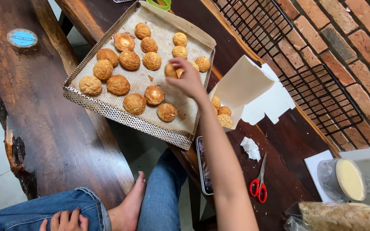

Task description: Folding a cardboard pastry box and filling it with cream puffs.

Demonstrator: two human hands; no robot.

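The right hand (188, 79) reaches out over the perforated baking tray (108, 109), fingers pinched around one golden cream puff (171, 70), which is held just above the parchment near the tray's right edge. Several more cream puffs lie on the tray to the left of the held one, most with their cracked tops up, a few turned over to show a pale centre. The tray bridges the gap between two dark wooden table slabs (43, 124).

Just right of the tray stands an open white pastry box (245, 85), its lid tilted up, with a few puffs (221, 112) already lying inside at its near corner. Right of the tray and beyond the box, a black wire cooling rack (322, 94) rests against the brick floor. Below the tray's near right corner lies a phone (204, 167), and a little further right a crumpled white tissue (250, 147) and red-handled scissors (258, 182). Well right of the tray, at the lower corner of the view, sits a piping bag of pale cream (347, 179).

The left hand (65, 221) rests on the person's denim-clad knee, well below the tray, fingers loosely curled and holding nothing. Far left of the tray, a small round tub with a blue lid (22, 39) sits on the wood
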